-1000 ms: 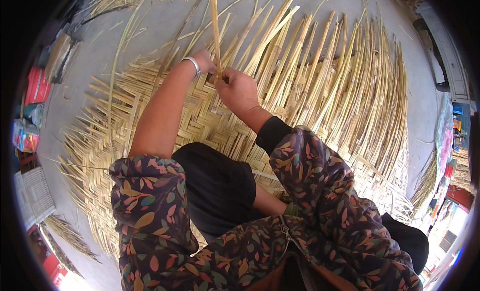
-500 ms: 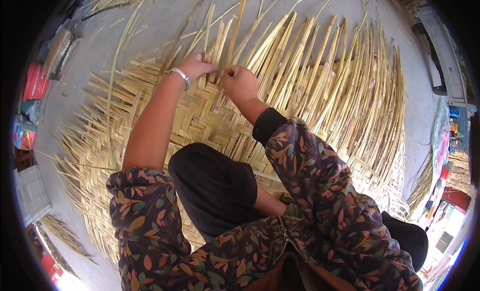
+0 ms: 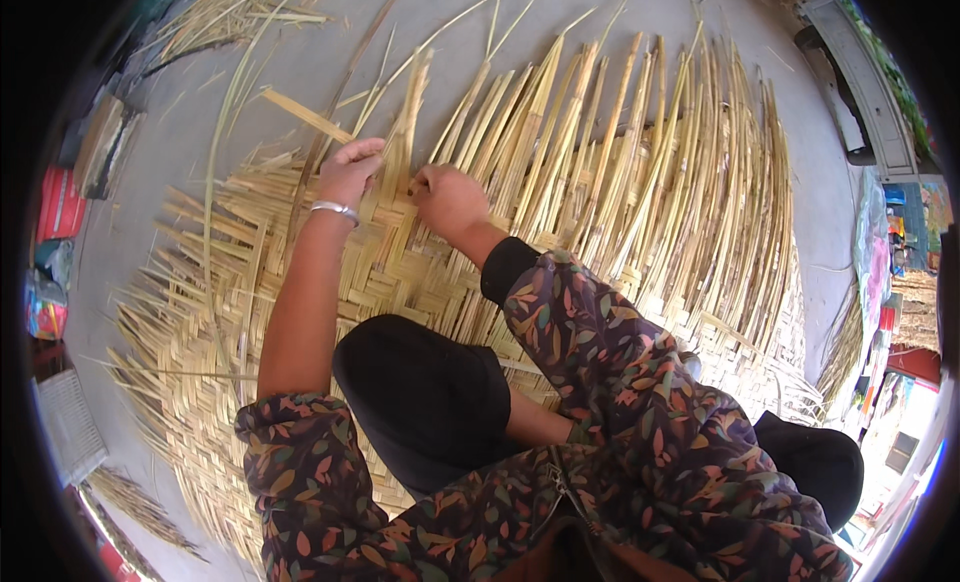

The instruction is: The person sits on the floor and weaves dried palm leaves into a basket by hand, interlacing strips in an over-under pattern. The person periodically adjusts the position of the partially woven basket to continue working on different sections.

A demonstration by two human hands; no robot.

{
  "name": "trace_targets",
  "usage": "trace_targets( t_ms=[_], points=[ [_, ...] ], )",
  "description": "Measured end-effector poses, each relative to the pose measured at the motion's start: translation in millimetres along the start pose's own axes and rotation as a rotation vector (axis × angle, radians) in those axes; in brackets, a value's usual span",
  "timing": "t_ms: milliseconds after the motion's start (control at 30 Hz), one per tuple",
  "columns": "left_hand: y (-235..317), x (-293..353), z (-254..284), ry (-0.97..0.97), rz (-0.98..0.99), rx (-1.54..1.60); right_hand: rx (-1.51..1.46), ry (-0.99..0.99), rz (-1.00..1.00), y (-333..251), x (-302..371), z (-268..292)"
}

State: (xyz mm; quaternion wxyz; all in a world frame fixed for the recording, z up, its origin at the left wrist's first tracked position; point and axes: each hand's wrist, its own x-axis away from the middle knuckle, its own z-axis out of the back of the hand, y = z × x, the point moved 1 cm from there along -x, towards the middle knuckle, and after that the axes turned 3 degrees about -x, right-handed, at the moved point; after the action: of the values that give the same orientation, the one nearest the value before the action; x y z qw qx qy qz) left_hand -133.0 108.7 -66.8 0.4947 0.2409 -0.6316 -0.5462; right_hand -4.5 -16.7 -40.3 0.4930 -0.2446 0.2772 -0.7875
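A large woven mat (image 3: 375, 267) of pale yellow split-cane strips lies beneath me, with loose strip ends fanning out along its far edge. My left hand (image 3: 352, 174), wearing a silver bracelet (image 3: 336, 210), is closed at that edge. From its fingers a flat cane strip (image 3: 300, 112) sticks out toward the far left. Just to the right, my right hand (image 3: 452, 202) is held low over the weave, thumb and fingers pinched; what lies between them is hidden. A few upright strips (image 3: 405, 132) rise between the two hands.
Many unwoven strips (image 3: 640, 172) stretch across the mat's right side. Loose cane scraps (image 3: 235, 17) lie on the grey floor at the far left. A red object (image 3: 62, 204) sits at the left rim, and a bundle of stalks (image 3: 140, 502) lies lower left. My bent knee (image 3: 420, 382) rests over the mat.
Both hands have shifted slightly left and toward me, and have moved a little apart. A strip that stood upright by my right hand is gone from there; one now slants left from my left hand.
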Motion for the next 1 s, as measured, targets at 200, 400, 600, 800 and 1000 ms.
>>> trace_targets(
  t_ms=[200, 400, 600, 800, 1000],
  points=[
    [2.4, 12.8, -6.7, 0.315, -0.176, -0.542, -0.08, 0.146, 0.088, 9.3, 5.0, -2.4],
    [2.3, 23.8, -3.0, 0.367, -0.088, -0.714, 0.017, -0.015, 0.159, 7.1, 4.5, 5.1],
    [4.4, 29.0, 2.5, 0.287, -0.05, -0.738, 0.126, -0.127, 0.181, 6.3, 4.4, 10.9],
    [-29.0, 29.4, 18.4, 0.35, -0.143, -0.507, 0.322, -0.162, 0.282, -9.9, 30.5, 11.5],
    [1.8, 80.9, -29.8, 0.138, -0.573, -1.16, 0.264, 0.096, 0.491, 1.2, 66.9, 15.5]
  ],
)
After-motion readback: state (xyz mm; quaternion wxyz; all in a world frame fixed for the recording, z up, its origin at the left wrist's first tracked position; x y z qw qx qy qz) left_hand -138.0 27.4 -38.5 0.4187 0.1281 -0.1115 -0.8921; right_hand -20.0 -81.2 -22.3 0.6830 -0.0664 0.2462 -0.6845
